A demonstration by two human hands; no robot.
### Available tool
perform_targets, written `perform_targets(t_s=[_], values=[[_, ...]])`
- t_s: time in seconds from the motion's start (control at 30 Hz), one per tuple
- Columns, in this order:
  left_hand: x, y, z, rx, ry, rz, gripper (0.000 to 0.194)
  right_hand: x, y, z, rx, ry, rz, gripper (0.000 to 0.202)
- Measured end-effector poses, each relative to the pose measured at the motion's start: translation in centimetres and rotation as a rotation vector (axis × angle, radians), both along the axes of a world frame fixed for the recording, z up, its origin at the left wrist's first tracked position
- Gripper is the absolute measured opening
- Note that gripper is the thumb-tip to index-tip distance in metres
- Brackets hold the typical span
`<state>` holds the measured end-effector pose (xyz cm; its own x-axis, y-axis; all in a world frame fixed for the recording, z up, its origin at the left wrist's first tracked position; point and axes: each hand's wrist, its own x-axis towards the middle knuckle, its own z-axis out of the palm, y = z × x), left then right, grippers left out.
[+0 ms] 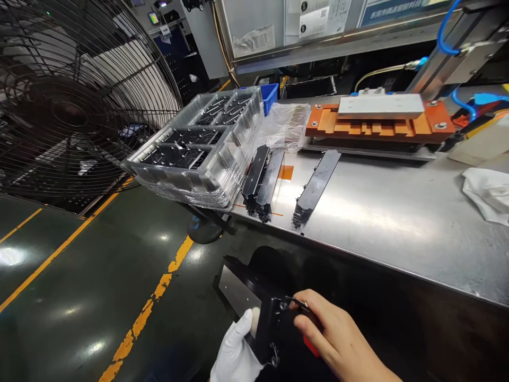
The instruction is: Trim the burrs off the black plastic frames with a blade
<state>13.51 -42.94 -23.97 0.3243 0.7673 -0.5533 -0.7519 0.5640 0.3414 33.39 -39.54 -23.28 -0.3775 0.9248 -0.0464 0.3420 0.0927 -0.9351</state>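
My left hand, in a white glove, grips a long black part with a shiny flat face, held off the table's front edge. My bare right hand pinches a thin dark piece at the near end of that part, thumb and index finger closed around it. Two similar black parts lie side by side at the table edge, and another black part lies to their right.
Stacked clear plastic trays with black parts stand at the table's left. An orange fixture with a metal block sits at the back. A large fan is at the left; white cloth lies at the right on the metal table.
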Motion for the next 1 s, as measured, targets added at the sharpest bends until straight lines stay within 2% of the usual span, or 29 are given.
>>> perform_targets(t_s=[0.13, 0.27, 0.4, 0.57, 0.67, 0.87, 1.0], values=[[0.4, -0.1, 0.4, -0.029, -0.111, 0.009, 0.023, -1.1, 0.5, -0.9, 0.296, -0.097, -0.095, 0.044], [0.1, -0.5, -0.2, -0.121, -0.268, 0.034, 0.026, -1.6, 0.7, -1.1, 0.529, -0.19, -0.173, 0.05], [0.3, -0.7, -0.4, -0.101, -0.346, 0.012, 0.03, -1.8, 0.8, -1.1, 0.533, -0.207, -0.246, 0.053], [1.5, -0.4, 1.2, -0.122, -0.325, 0.071, 0.029, -2.1, 0.9, -1.2, 0.553, -0.242, -0.274, 0.056], [1.7, -0.3, 1.6, -0.126, -0.355, 0.077, 0.032, -2.1, 0.9, -1.2, 0.529, -0.233, -0.279, 0.056], [1.0, 0.1, 0.7, -0.023, -0.339, 0.066, 0.038, -2.0, 0.0, -1.0, 0.482, -0.221, -0.188, 0.05], [0.4, 0.2, -0.3, -0.102, -0.119, 0.121, 0.034, -2.4, -0.9, -1.5, 0.413, -0.199, -0.188, 0.036]])
